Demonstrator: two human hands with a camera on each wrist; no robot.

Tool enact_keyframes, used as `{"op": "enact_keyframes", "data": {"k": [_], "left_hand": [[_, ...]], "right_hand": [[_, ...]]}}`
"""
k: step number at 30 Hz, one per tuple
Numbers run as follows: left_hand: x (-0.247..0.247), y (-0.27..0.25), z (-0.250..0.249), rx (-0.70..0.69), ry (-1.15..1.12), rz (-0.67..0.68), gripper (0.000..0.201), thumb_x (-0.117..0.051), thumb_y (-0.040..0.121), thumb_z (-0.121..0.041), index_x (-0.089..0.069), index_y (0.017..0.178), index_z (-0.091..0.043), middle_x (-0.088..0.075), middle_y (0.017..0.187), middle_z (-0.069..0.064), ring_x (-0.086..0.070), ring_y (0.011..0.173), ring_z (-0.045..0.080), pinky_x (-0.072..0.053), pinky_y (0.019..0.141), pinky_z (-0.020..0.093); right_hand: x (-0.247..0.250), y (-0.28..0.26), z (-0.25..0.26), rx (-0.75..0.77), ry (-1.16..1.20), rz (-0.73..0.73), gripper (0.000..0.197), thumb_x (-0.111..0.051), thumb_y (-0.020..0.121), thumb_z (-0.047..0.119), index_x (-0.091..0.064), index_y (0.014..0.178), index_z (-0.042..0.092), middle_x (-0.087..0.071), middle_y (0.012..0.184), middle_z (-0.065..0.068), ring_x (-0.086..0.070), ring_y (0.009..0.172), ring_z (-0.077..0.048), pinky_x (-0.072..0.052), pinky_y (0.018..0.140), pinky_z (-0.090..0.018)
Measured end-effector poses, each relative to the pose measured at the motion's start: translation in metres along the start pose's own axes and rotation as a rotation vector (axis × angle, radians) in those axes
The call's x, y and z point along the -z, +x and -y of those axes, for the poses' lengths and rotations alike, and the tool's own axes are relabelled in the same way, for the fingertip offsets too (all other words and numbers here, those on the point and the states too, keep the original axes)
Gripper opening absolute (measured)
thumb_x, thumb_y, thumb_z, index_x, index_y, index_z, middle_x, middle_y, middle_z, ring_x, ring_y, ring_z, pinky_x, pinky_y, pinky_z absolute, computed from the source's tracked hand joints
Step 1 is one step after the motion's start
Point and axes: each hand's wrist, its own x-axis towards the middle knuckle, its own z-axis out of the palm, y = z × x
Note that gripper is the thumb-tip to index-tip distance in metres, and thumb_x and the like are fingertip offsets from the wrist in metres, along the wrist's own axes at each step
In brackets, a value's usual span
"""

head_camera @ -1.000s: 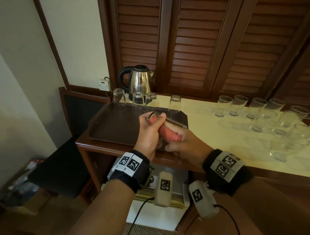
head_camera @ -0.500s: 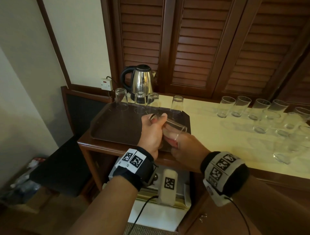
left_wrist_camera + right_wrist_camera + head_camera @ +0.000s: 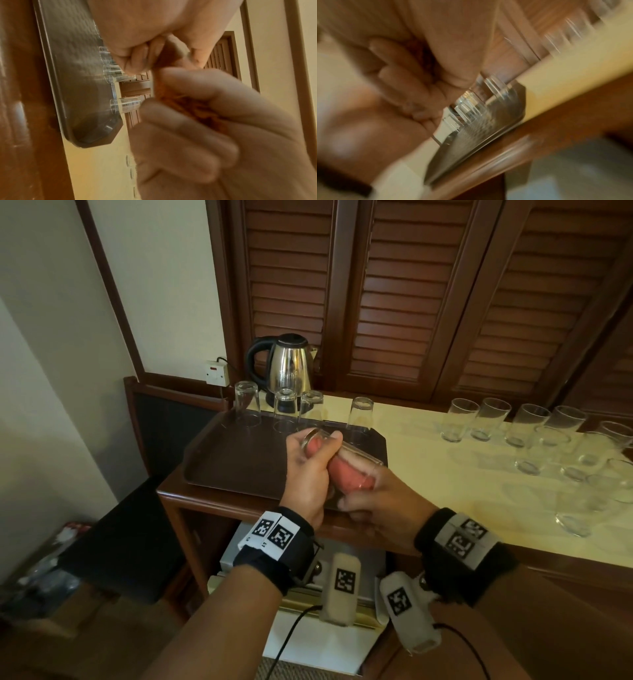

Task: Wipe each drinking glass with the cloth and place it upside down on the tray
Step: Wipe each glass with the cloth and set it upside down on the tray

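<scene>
My left hand [image 3: 310, 470] grips a clear drinking glass [image 3: 356, 455] held on its side above the dark brown tray [image 3: 233, 463]. A pink-orange cloth [image 3: 349, 474] is stuffed into the glass mouth, and my right hand [image 3: 376, 501] pinches the bunched cloth there. In the left wrist view the cloth [image 3: 188, 106] shows between my right hand's curled fingers [image 3: 180, 121]. Several glasses [image 3: 359, 419] stand upside down along the tray's far edge. The right wrist view is blurred; it shows my fingers [image 3: 412, 86] and the tray [image 3: 471, 135].
Several upright glasses [image 3: 527, 426] stand on the cream counter [image 3: 445, 474] to the right. A steel kettle [image 3: 289, 368] sits behind the tray, with a wall socket [image 3: 217, 373] at its left. Louvred wooden doors rise behind; a dark chair [image 3: 130, 525] is at the left.
My right hand has turned and worked the cloth in the glass: the pink cloth showed, was hidden, and shows again inside the glass. The left hand has kept its hold.
</scene>
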Motion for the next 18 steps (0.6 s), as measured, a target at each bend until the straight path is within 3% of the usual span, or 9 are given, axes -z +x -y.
{"op": "enact_keyframes", "data": {"k": [2,4,5,7,10,13,15,17,18], "left_hand": [[0.000,0.003,-0.001,0.003,0.070,0.007,0.046,-0.072,0.098,-0.030,-0.046,0.135,-0.021,-0.063,0.106,0.007,-0.067,0.087,0.020,-0.060,0.072,0.039],[0.000,0.004,-0.004,0.067,0.163,0.002,0.047,-0.069,0.099,-0.042,-0.043,0.135,-0.025,-0.062,0.102,0.005,-0.062,0.077,0.017,-0.051,0.061,0.031],[0.000,0.004,-0.005,0.096,0.173,0.003,0.044,-0.067,0.100,-0.043,-0.043,0.134,-0.026,-0.063,0.102,0.005,-0.062,0.078,0.018,-0.050,0.062,0.032],[0.000,0.002,-0.004,0.113,0.120,0.006,0.037,-0.067,0.101,-0.034,-0.045,0.130,-0.026,-0.065,0.110,0.008,-0.067,0.093,0.024,-0.055,0.076,0.039],[0.000,-0.003,0.002,0.012,0.011,0.024,0.037,-0.068,0.100,-0.022,-0.046,0.130,-0.017,-0.063,0.105,0.007,-0.068,0.093,0.021,-0.061,0.077,0.039],[0.000,-0.001,0.001,-0.035,0.077,0.060,0.045,-0.068,0.102,-0.027,-0.042,0.137,-0.017,-0.060,0.097,0.005,-0.066,0.072,0.014,-0.060,0.065,0.033],[0.001,0.002,-0.001,0.003,0.200,0.068,0.047,-0.065,0.102,-0.038,-0.040,0.139,-0.024,-0.060,0.101,0.005,-0.059,0.065,0.010,-0.053,0.063,0.027],[0.001,0.004,0.000,0.064,0.202,0.035,0.041,-0.064,0.102,-0.040,-0.041,0.134,-0.028,-0.062,0.112,0.008,-0.065,0.082,0.017,-0.056,0.078,0.036],[0.001,0.003,0.001,0.081,0.155,0.020,0.038,-0.065,0.102,-0.036,-0.042,0.131,-0.027,-0.062,0.116,0.009,-0.067,0.093,0.022,-0.058,0.085,0.043]], "right_hand": [[0.005,-0.001,0.003,0.014,-0.042,-0.023,0.081,-0.058,0.083,-0.010,-0.047,0.146,0.039,-0.061,0.092,-0.021,-0.055,0.063,-0.025,-0.050,0.054,-0.028],[0.005,0.003,-0.002,0.131,-0.545,-0.080,0.084,-0.055,0.086,-0.012,-0.039,0.153,0.036,-0.065,0.128,0.006,-0.065,0.106,-0.007,-0.056,0.090,-0.027],[0.003,0.004,-0.003,0.157,-0.781,-0.094,0.083,-0.054,0.087,-0.010,-0.036,0.154,0.035,-0.053,0.147,0.012,-0.054,0.128,-0.005,-0.047,0.108,-0.030],[-0.001,0.003,-0.008,0.150,-0.804,-0.094,0.079,-0.054,0.089,-0.009,-0.038,0.154,0.033,-0.049,0.151,0.008,-0.050,0.135,-0.013,-0.041,0.115,-0.038],[-0.003,-0.003,-0.003,0.009,-0.048,-0.015,0.076,-0.054,0.088,-0.016,-0.054,0.142,0.036,-0.064,0.094,-0.016,-0.057,0.073,-0.036,-0.054,0.073,-0.044],[0.005,-0.005,0.004,-0.015,0.059,-0.054,0.068,-0.054,0.089,-0.015,-0.061,0.132,0.038,-0.055,0.073,-0.010,-0.048,0.054,-0.019,-0.046,0.048,-0.026],[0.007,0.000,0.001,0.112,-0.457,-0.084,0.071,-0.056,0.088,-0.013,-0.052,0.143,0.031,-0.070,0.105,0.002,-0.065,0.082,-0.016,-0.057,0.071,-0.025],[0.003,0.001,-0.001,0.149,-0.890,-0.100,0.073,-0.056,0.087,-0.010,-0.048,0.147,0.031,-0.053,0.141,0.016,-0.055,0.116,-0.004,-0.048,0.103,-0.026],[0.000,0.001,-0.003,0.145,-0.885,-0.094,0.072,-0.056,0.087,-0.010,-0.049,0.146,0.030,-0.051,0.142,0.016,-0.054,0.117,-0.004,-0.047,0.106,-0.030]]}}
